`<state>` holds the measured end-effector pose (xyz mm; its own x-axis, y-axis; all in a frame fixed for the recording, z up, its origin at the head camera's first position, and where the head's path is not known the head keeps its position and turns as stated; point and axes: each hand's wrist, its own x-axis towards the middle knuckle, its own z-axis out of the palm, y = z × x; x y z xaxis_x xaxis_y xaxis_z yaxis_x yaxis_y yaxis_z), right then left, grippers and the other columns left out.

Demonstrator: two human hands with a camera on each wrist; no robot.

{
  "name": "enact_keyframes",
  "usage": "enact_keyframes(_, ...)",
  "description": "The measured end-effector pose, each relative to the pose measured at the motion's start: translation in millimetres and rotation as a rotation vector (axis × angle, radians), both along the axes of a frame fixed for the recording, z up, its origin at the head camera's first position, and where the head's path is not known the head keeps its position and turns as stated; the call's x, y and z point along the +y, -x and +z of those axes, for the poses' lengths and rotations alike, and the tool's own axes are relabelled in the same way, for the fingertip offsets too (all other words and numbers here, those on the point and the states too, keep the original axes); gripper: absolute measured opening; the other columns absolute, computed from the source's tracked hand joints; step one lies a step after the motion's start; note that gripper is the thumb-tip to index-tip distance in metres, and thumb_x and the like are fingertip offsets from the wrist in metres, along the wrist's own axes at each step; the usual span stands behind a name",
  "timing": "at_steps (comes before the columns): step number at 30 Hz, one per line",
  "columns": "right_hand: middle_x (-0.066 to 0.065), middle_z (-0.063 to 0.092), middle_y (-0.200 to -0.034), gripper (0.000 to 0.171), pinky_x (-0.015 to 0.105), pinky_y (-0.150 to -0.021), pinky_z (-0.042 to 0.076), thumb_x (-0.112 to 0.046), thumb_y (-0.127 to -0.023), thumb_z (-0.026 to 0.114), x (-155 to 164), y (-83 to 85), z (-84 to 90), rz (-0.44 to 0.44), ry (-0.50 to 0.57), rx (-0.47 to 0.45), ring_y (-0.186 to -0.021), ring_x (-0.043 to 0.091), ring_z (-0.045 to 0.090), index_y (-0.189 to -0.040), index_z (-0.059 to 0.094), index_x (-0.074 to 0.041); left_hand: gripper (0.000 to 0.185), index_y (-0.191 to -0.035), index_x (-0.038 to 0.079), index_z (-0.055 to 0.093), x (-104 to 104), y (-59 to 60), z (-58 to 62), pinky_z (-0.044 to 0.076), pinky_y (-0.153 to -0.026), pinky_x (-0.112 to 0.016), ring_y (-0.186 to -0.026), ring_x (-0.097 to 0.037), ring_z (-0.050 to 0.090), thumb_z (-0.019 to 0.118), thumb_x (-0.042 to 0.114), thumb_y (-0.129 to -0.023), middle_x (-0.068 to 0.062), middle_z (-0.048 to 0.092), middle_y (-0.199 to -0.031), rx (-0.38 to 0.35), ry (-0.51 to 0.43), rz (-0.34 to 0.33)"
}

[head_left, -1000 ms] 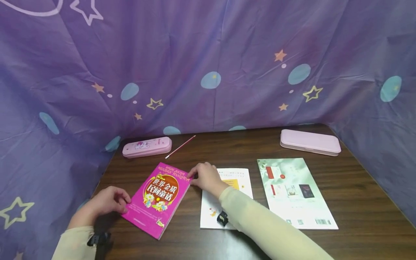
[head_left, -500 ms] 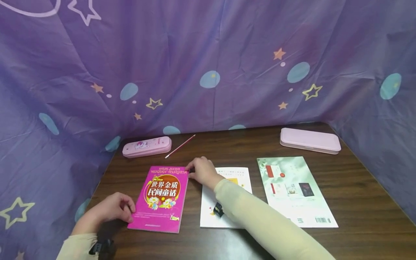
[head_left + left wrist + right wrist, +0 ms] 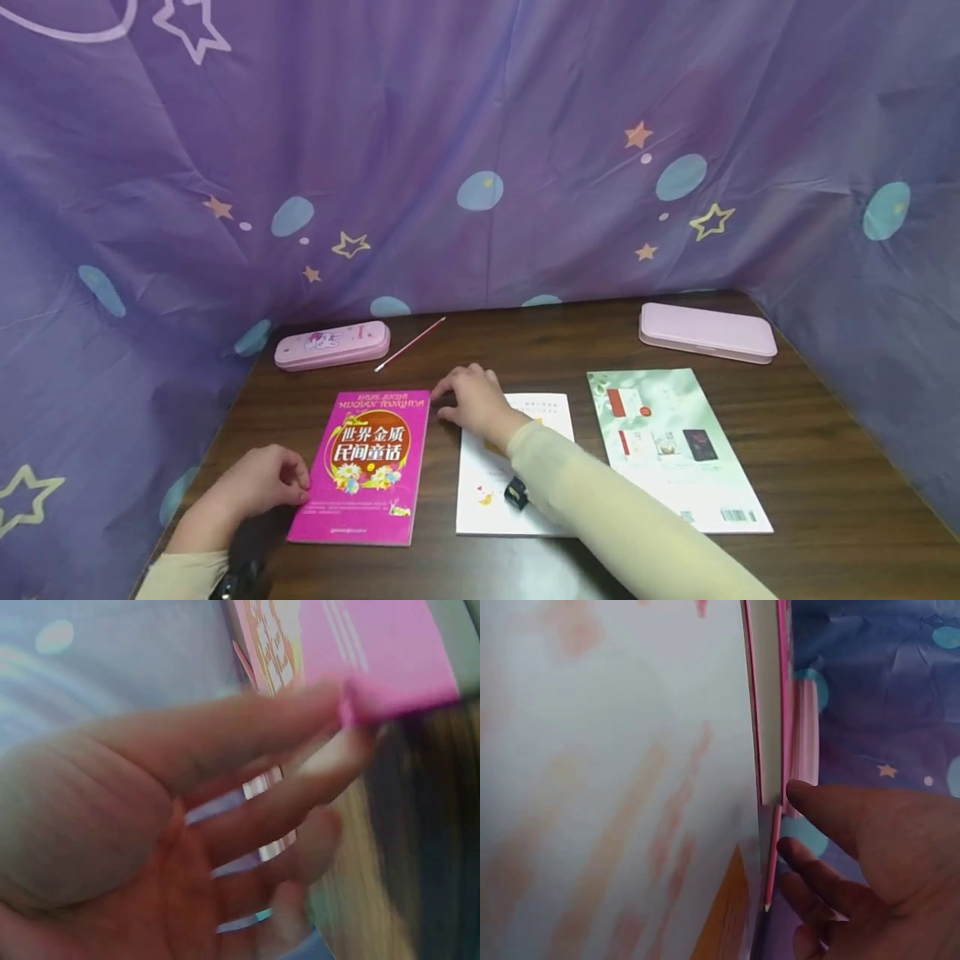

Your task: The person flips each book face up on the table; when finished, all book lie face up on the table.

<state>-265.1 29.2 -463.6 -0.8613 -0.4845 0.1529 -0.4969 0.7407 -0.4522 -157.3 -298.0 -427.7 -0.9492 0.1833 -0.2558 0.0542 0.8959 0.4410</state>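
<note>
Left hand (image 3: pixel 262 483), pink book (image 3: pixel 367 508), right hand (image 3: pixel 476 408), in a row.
The left grip pinches the book's left edge, thumb and finger close together. The book lies flat on the tabletop (image 3: pixel 441 500), just right of that nearer grip, long side pointing away from the person. The right grip is loosely spread, holding nothing, by the far right corner; I can't tell if it touches.

A dark wooden table (image 3: pixel 517 357). Near side, left to right: magenta book (image 3: pixel 367 512), white book (image 3: pixel 487 496), pale green booklet (image 3: pixel 678 475). Far side: printed pink case (image 3: pixel 332 347), slim pencil (image 3: pixel 410 343), plain pink case (image 3: pixel 707 332).
</note>
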Motion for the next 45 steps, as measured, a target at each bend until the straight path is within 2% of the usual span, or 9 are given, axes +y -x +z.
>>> enact_keyframes(4,0.001,0.074,-0.116,0.022,0.046,-0.091,0.039,-0.024,-0.087,0.082,15.9,-10.7,2.3,-0.037,0.028,0.037,-0.111,0.027,0.061,-0.109,0.079,-0.022,0.011,-0.083,0.016,0.071,22.3,4.9,6.7,0.042,-0.060,-0.033,-0.069,-0.014,0.055,0.082,0.019,-0.083,0.005,0.064,-0.072,0.142,0.099,0.089)
enact_keyframes(11,0.001,0.073,-0.120,0.020,0.047,-0.093,0.039,-0.022,-0.090,0.078,51.2,-20.1,8.0,-0.112,0.027,0.032,-0.114,0.028,0.061,-0.110,0.079,-0.022,0.009,-0.096,0.014,0.075,66.7,10.3,15.0,0.042,-0.056,-0.032,-0.067,-0.014,0.056,0.078,0.016,-0.088,0.000,0.069,-0.079,0.231,0.032,0.132)
enact_keyframes(15,0.000,0.073,-0.121,0.019,0.048,-0.095,0.039,-0.023,-0.090,0.077,71.9,-23.5,9.6,-0.169,0.005,0.025,-0.117,0.028,0.060,-0.109,0.079,-0.023,0.007,-0.088,0.017,0.074,92.7,11.9,7.0,0.044,-0.055,-0.030,-0.060,-0.010,0.055,0.079,0.012,-0.086,0.004,0.065,-0.073,0.279,-0.004,0.066)
enact_keyframes(20,0.002,0.071,-0.124,0.020,0.048,-0.095,0.040,-0.022,-0.090,0.077,95.8,-30.4,4.5,-0.222,-0.019,-0.011,-0.120,0.028,0.059,-0.110,0.079,-0.021,0.015,-0.078,0.018,0.070,121.6,12.9,-8.9,0.048,-0.065,-0.027,-0.068,-0.005,0.054,0.079,0.007,-0.082,0.009,0.062,-0.072,0.380,-0.016,-0.112)
enact_keyframes(23,0.006,0.070,-0.127,0.022,0.050,-0.099,0.043,-0.019,-0.089,0.078,110.1,-33.4,1.3,-0.231,-0.013,-0.016,-0.120,0.030,0.059,-0.111,0.079,-0.019,0.013,-0.081,0.018,0.071,136.3,10.3,-13.9,0.051,-0.070,-0.028,-0.072,-0.007,0.058,0.080,0.008,-0.082,0.010,0.063,-0.074,0.376,-0.039,-0.188)
enact_keyframes(29,0.013,0.069,-0.130,0.023,0.056,-0.106,0.046,-0.010,-0.089,0.075,140.2,-32.8,-1.8,-0.221,-0.016,0.044,-0.122,0.037,0.060,-0.112,0.078,-0.013,0.012,-0.092,0.020,0.073,159.9,1.3,-14.7,0.053,-0.076,-0.033,-0.082,-0.012,0.064,0.081,0.017,-0.084,0.008,0.069,-0.084,0.300,-0.047,-0.295)
enact_keyframes(36,0.014,0.069,-0.132,0.029,0.062,-0.110,0.041,-0.003,-0.088,0.077,168.5,-27.6,-8.2,-0.183,-0.069,0.055,-0.128,0.040,0.059,-0.115,0.076,-0.012,0.016,-0.097,0.024,0.078,174.1,-12.2,-16.4,0.050,-0.072,-0.026,-0.082,-0.006,0.060,0.084,0.026,-0.083,0.012,0.070,-0.084,0.280,0.011,-0.404)
enact_keyframes(41,0.015,0.067,-0.135,0.035,0.068,-0.113,0.035,-0.003,-0.085,0.080,183.0,-26.1,-11.7,-0.102,-0.110,0.037,-0.130,0.041,0.057,-0.118,0.075,-0.014,0.021,-0.097,0.026,0.077,178.8,-18.6,-19.2,0.053,-0.077,-0.029,-0.081,-0.004,0.060,0.087,0.031,-0.079,0.016,0.069,-0.081,0.283,0.041,-0.432)
enact_keyframes(45,0.011,0.071,-0.128,0.036,0.065,-0.116,0.033,-0.002,-0.083,0.082,189.8,-23.4,-13.1,-0.055,-0.093,0.047,-0.125,0.036,0.061,-0.117,0.075,-0.013,0.026,-0.098,0.026,0.076,181.4,-20.3,-21.3,0.051,-0.072,-0.028,-0.079,-0.003,0.056,0.089,0.032,-0.077,0.017,0.065,-0.078,0.256,0.041,-0.421)
